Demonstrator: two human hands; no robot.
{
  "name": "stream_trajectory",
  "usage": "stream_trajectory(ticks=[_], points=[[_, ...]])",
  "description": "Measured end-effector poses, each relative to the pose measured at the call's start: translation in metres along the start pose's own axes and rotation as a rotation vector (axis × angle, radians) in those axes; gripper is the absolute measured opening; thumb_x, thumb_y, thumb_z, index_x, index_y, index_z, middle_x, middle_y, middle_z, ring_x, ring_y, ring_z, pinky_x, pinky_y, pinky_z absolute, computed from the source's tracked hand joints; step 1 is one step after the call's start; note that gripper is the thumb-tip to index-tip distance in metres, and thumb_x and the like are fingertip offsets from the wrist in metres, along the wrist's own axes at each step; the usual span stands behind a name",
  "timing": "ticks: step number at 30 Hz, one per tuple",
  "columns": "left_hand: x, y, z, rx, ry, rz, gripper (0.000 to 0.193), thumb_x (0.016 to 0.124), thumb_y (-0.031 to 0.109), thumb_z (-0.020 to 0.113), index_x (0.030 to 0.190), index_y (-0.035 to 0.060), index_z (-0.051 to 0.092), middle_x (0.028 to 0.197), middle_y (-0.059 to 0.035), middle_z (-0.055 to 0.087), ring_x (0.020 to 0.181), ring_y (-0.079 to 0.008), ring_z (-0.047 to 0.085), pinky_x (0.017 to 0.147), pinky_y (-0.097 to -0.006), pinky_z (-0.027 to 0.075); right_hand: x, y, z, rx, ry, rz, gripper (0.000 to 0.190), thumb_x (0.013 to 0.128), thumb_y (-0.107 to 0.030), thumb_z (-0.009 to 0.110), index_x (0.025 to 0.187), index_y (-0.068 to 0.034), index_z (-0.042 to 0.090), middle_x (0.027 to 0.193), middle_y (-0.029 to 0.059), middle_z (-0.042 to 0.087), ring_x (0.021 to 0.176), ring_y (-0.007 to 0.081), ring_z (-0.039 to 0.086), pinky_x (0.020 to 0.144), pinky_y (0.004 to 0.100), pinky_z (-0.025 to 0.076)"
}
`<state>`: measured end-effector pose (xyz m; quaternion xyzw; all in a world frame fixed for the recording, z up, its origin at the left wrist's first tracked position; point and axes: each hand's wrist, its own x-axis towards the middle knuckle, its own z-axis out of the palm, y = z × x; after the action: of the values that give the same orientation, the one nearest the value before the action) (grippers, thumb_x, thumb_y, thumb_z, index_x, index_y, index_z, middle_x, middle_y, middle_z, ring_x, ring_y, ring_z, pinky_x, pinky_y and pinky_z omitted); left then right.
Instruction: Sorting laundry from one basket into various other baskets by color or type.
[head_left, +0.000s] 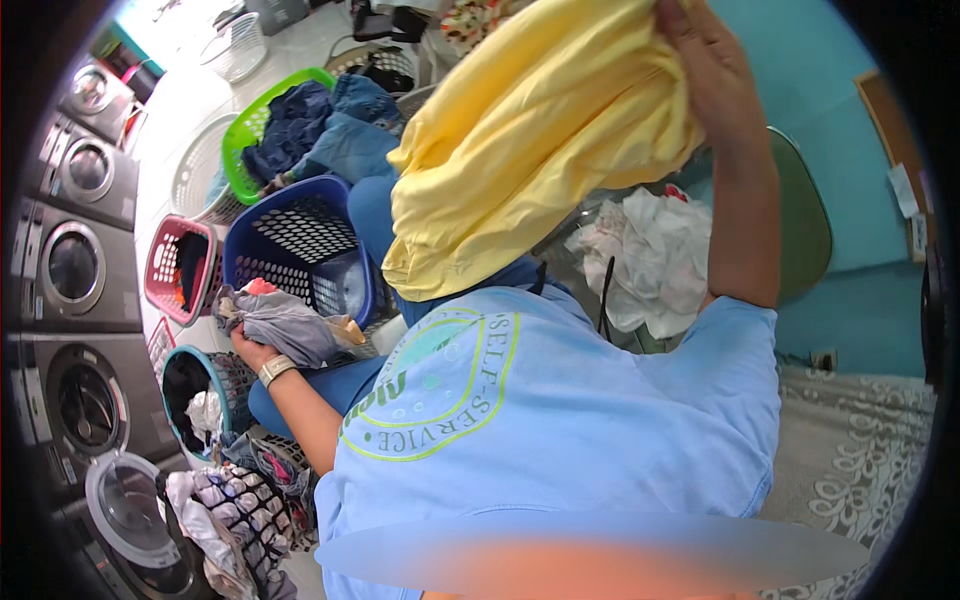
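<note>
Raised at the upper right, my right hand (709, 75) grips a yellow cloth garment (525, 142), which hangs in folds across my lap. At the left, my left hand (253, 349), with a watch on the wrist, holds a bunched grey garment (289, 326). That garment lies over my knee by the near rim of a blue plastic laundry basket (365, 300); peach and pink cloth shows at its edges. Inside the blue basket some light cloth is seen through the holes. White clothes (652, 255) are heaped right of the yellow garment, under my right arm.
Front-loading machines (75, 266) line the left side, one with its round door (131, 510) open. Around me stand a green basket (236, 150), a pink basket (159, 289) and a teal basket (169, 412), all with clothes. A netted laundry bundle (244, 510) lies lower left.
</note>
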<state>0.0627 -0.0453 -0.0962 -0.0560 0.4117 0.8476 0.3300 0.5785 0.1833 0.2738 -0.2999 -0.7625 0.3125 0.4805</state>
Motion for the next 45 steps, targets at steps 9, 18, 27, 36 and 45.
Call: stream_trajectory(ticks=[9,18,27,36,45], points=[[0.024,-0.016,-0.005,-0.014,0.042,-0.157,0.027,0.072,0.012,0.048,0.094,0.0007,0.058,0.100,-0.0118,0.059,0.095,-0.0259,0.056,0.087,-0.0399,0.045,-0.033,-0.014,-0.073,0.323,0.411,0.051,0.022,0.089,-0.023,0.051,0.100,-0.005,0.055,0.084,0.0071,0.061,0.067,0.0147,0.060,0.057,0.0260,0.052],[0.016,-0.016,-0.007,-0.046,0.060,-0.164,0.026,0.069,0.013,0.052,0.093,0.0044,0.058,0.099,-0.0094,0.060,0.094,-0.0256,0.056,0.087,-0.0384,0.044,-0.047,-0.011,-0.103,0.278,0.140,0.100,0.041,0.086,-0.009,0.052,0.123,0.004,0.040,0.112,0.0147,0.055,0.098,0.0191,0.058,0.084,0.0299,0.048],[-0.010,-0.013,0.013,-0.051,0.048,-0.057,0.027,0.069,0.013,0.053,0.094,0.0047,0.057,0.100,-0.0087,0.060,0.095,-0.0257,0.055,0.089,-0.0378,0.042,-0.044,-0.044,-0.037,0.014,0.147,0.000,0.026,0.081,-0.001,0.055,0.106,0.005,0.055,0.101,0.0103,0.059,0.094,0.0126,0.055,0.081,0.0236,0.043],[-0.021,-0.009,0.028,-0.055,0.086,-0.065,0.033,0.069,0.013,0.051,0.101,0.0032,0.056,0.104,-0.0118,0.059,0.099,-0.0306,0.055,0.092,-0.0458,0.041,-0.010,-0.047,0.015,-0.067,-0.360,-0.064,0.021,0.079,0.002,0.050,0.100,0.002,0.055,0.086,0.0057,0.057,0.081,0.0089,0.054,0.072,0.0197,0.042],[-0.022,-0.018,0.030,-0.028,0.048,-0.117,0.026,0.071,0.011,0.056,0.096,0.0045,0.058,0.096,-0.0081,0.062,0.091,-0.0248,0.059,0.085,-0.0373,0.046,0.231,-0.002,0.035,0.351,0.040,0.067,0.032,0.087,-0.025,0.054,0.110,-0.002,0.052,0.098,0.0065,0.057,0.089,0.0147,0.056,0.074,0.0286,0.047]])
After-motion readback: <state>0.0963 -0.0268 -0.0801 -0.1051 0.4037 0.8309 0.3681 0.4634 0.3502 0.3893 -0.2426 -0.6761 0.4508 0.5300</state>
